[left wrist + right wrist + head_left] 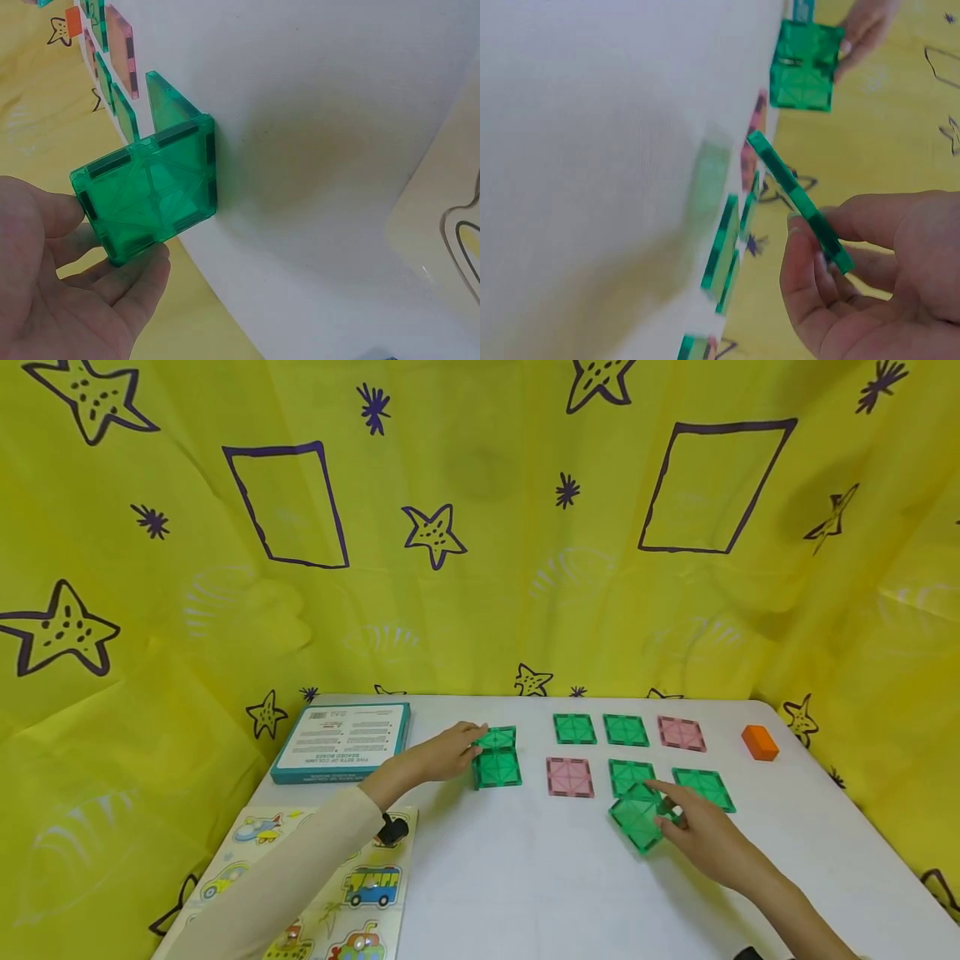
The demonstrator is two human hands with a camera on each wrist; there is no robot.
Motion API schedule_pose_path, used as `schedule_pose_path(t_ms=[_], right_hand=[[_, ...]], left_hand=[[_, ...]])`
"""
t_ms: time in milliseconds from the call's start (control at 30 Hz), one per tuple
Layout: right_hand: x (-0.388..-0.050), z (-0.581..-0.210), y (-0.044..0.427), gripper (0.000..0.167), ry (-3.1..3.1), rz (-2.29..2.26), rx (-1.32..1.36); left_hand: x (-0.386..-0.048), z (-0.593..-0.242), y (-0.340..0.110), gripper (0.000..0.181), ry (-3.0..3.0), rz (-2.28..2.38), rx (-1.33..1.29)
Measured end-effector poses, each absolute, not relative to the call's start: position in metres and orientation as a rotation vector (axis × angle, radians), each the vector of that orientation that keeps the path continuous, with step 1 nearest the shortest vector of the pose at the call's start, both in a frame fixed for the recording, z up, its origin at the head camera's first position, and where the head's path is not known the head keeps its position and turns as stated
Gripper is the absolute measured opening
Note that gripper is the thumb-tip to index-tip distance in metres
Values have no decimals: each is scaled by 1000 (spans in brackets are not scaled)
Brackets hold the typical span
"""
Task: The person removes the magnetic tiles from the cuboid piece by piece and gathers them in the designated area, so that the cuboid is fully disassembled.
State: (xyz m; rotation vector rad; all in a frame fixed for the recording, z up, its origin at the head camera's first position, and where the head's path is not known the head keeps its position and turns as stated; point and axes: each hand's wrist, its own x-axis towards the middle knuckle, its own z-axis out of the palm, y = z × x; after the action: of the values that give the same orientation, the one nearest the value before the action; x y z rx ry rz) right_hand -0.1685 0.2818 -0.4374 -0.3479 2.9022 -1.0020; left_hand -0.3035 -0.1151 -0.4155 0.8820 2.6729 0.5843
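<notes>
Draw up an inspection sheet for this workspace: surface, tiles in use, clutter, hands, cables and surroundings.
Surface: white table, with soft shadows on it.
Tiles in use: four green tiles and two pink tiles lie on the table in two rows; more green ones are at the hands.
Clutter: teal-edged box and puzzle board on the left; orange block at far right.
Left hand: grips a green tile; a second green tile adjoins it.
Right hand: pinches another green tile, held above the table.
Cables: nothing seen.
Surroundings: yellow cloth printed with stars and other shapes.
</notes>
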Motion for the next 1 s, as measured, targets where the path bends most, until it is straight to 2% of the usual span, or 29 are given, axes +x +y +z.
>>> schedule_pose_path(t_ms=[233, 500, 767, 1000], right_hand=[[-158, -435, 327, 60, 2900, -958, -108], [-142, -449, 364, 59, 2821, -871, 62], [-136, -458, 373, 64, 2727, -771, 138], [-132, -461, 375, 60, 2728, -653, 78]], left_hand=[[-304, -417, -117, 53, 2675, 590, 887], [-304, -416, -116, 54, 2677, 581, 894], [-304, -417, -117, 54, 2675, 585, 893], [-305, -419, -118, 54, 2680, 578, 889]])
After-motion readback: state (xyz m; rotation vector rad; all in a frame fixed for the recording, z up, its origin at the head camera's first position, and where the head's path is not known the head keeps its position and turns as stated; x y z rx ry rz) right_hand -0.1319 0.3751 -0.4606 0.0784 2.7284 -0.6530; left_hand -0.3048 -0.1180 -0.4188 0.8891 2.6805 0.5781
